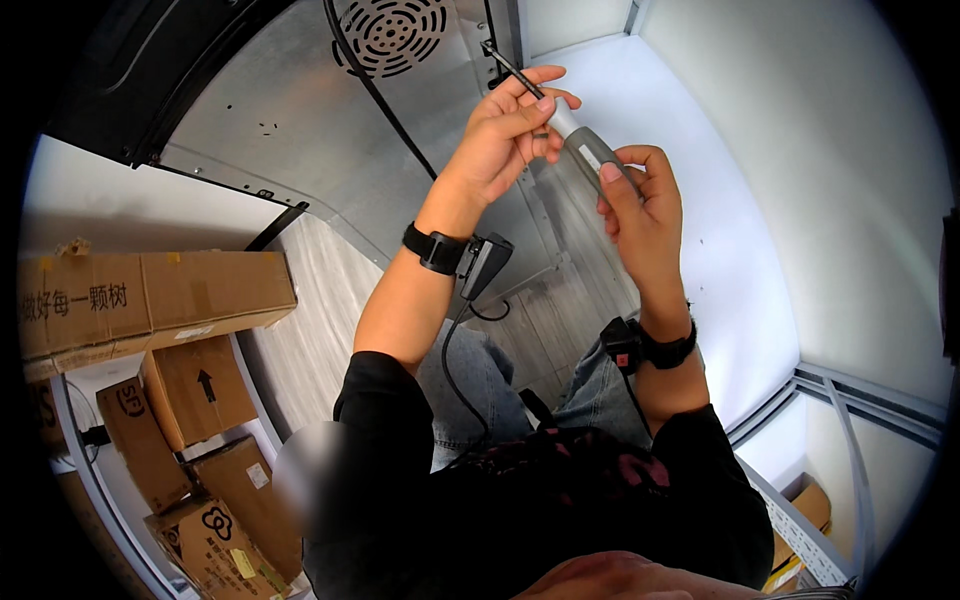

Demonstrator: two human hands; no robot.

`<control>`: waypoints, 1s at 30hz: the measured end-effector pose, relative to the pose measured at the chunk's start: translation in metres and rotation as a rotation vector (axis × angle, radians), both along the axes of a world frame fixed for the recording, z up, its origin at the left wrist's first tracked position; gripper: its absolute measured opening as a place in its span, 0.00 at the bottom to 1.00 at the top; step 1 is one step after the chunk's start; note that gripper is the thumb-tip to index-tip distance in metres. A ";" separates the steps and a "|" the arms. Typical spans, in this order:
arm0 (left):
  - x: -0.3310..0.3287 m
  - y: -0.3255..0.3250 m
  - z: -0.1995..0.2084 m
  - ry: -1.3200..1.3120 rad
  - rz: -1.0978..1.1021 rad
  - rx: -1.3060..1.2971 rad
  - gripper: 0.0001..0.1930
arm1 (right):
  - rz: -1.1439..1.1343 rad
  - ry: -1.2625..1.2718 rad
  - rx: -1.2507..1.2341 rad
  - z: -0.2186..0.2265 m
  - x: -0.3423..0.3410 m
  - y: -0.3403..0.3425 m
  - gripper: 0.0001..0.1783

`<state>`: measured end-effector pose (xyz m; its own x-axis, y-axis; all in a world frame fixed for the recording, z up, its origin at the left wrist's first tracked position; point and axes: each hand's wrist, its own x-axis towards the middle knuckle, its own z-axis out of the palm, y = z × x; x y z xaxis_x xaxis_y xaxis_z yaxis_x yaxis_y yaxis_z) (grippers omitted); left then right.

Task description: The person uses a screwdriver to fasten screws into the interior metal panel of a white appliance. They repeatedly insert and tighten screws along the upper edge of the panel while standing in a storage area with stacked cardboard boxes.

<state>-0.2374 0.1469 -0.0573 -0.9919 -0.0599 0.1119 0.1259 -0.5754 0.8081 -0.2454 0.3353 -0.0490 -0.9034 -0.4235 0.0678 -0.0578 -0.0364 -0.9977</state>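
Note:
A screwdriver (582, 145) with a grey handle, a pale collar and a dark shaft slants up and left between my hands. My right hand (645, 215) is closed round the lower end of its handle, thumb along the side. The thumb and fingers of my left hand (498, 145) pinch it at the collar and shaft, with other fingers partly spread. The tip lies by the right edge of a bare metal panel (300, 150); I cannot tell whether it sits on a screw there.
The panel has a round slotted vent (390, 38), and a black cable (385, 105) crosses it. Cardboard boxes (210, 390) fill a rack at the left, under a long carton (215, 285). At the right stands a white wall (830, 180), with a grey metal frame (880, 405) below.

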 end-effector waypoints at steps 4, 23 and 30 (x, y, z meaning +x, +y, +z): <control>-0.007 0.010 -0.005 0.008 -0.027 -0.055 0.21 | 0.026 -0.021 0.074 0.005 -0.019 0.018 0.14; -0.065 0.162 -0.268 -0.345 -0.035 -1.044 0.10 | -0.135 -0.397 0.166 -0.188 -0.080 0.234 0.17; -0.069 0.195 -0.319 -0.299 0.056 -1.205 0.09 | -0.257 -0.477 0.130 -0.240 -0.048 0.261 0.17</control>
<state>-0.3066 0.3418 -0.3766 -0.9873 -0.1189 -0.1053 -0.1539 0.5532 0.8187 -0.2931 0.5964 -0.2891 -0.8963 -0.1634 -0.4123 0.4107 0.0449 -0.9107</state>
